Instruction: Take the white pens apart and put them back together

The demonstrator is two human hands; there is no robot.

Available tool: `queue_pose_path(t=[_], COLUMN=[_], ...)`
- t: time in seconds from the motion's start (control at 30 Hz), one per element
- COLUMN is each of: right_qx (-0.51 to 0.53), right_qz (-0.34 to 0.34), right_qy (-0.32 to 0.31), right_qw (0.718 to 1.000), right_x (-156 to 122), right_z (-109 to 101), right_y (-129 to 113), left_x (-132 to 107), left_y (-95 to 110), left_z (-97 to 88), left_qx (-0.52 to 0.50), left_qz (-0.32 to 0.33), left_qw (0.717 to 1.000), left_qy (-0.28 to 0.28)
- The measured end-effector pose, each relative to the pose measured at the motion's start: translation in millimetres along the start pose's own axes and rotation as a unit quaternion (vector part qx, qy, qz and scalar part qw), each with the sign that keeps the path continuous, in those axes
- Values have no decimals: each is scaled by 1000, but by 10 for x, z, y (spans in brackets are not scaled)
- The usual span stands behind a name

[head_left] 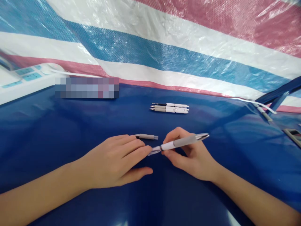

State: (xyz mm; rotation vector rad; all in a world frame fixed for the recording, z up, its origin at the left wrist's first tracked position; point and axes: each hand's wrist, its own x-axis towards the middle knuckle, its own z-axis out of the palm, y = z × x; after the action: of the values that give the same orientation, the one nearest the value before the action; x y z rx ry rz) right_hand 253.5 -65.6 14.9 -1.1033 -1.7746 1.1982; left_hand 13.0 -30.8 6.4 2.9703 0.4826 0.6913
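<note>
My right hand (190,153) pinches a white pen (178,142) with a grey grip between thumb and fingers, its pointed end aiming up and to the right. The pen's clear rear end (154,150) touches the fingertips of my left hand (115,160), whose thumb lies apart from it. A short grey-gripped pen piece (147,136) lies just beyond those fingers, its dark end partly hidden by them. Farther off, several white pens (169,108) lie side by side on the glossy blue surface (47,131).
A white power strip (30,77) with blue sockets stands at the upper left, beside a pixelated patch (87,88). Behind the surface hangs a striped tarpaulin (164,53). A white cable (254,103) and dark blue frame bars (279,92) sit at the right.
</note>
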Motion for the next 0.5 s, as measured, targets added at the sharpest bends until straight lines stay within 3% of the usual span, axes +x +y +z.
queue_pose_path(t=[0.17,0.27,0.4,0.5], right_qx=[15,-5,-48,-165], right_qz=[38,30,21,-18], right_qy=[-62,-46,21,-6], right_qw=[997,998,998,986], right_x=[15,46,86,99], right_z=[24,-7,-90,-122], right_y=[19,16,36,82], left_x=[9,10,-24,-53], left_y=[23,-13,-111,-170], left_z=[71,63,24,7], left_qx=[-27,-33,-30,4], left_qz=[-41,-56,-117,-148], left_qw=[998,997,992,988], left_qy=[-37,-35,-48,-47])
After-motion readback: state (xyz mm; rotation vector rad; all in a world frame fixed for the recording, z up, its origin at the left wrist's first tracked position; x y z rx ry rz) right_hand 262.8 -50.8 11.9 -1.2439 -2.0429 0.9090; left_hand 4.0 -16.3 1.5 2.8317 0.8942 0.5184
